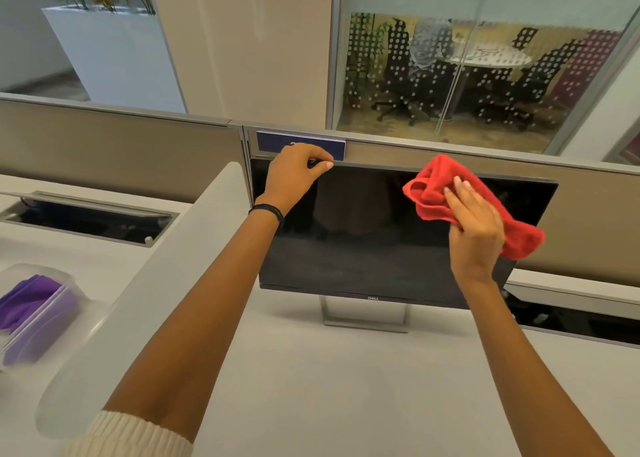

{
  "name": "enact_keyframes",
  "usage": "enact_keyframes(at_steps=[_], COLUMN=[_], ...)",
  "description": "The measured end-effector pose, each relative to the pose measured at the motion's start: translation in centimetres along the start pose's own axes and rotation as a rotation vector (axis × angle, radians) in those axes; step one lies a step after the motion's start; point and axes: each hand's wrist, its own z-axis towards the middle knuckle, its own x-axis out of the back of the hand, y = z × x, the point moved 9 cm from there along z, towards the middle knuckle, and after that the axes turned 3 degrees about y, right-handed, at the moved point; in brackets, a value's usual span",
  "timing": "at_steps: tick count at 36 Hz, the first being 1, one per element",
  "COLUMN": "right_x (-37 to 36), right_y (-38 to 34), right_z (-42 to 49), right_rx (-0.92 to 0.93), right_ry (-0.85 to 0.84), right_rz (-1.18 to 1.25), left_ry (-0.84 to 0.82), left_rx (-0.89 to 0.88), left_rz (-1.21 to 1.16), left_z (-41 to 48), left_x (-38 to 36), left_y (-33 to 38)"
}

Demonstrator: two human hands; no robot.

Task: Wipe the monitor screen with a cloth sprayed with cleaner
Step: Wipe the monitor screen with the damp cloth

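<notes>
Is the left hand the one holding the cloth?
No, the right hand presses the red cloth against the monitor, while the left hand grips its top edge.

Both bare forearms reach forward, the left one from a cream ribbed knit sleeve [128, 436] and with a thin dark band [268, 210] at the wrist. The left hand [294, 176] curls its fingers over the top edge of the black flat monitor [363, 248], thumb in front. The right hand [474, 228] lies with fingers fairly straight, pressing a crumpled red cloth [436, 182] on the screen.
</notes>
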Motion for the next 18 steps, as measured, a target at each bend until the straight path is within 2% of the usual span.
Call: enact_keyframes(at_steps=[5,13,15,18], right_x=[-1.7,-3.9,-3.4,-1.3], right_y=[-0.8,-2.8,-2.4,-0.7], right_z=[-2.2,-6.4,-5.8,-3.4], right_rx=[0.000,0.222,0.224,0.114], right_ry=[-0.126,-0.382,-0.370,-0.205], right_rz=[0.019,0.063,0.068,0.076], left_ry=[-0.059,-0.109,-0.111,-0.097], left_rx=[-0.022,-0.045,-0.035,-0.016], left_rz=[-0.006,-0.043,-0.074,-0.135], left_z=[0.8,1.4,1.4,1.3], left_x=[-2.4,-4.7,-4.9,-4.9], left_y=[1.9,3.7,3.7,3.5])
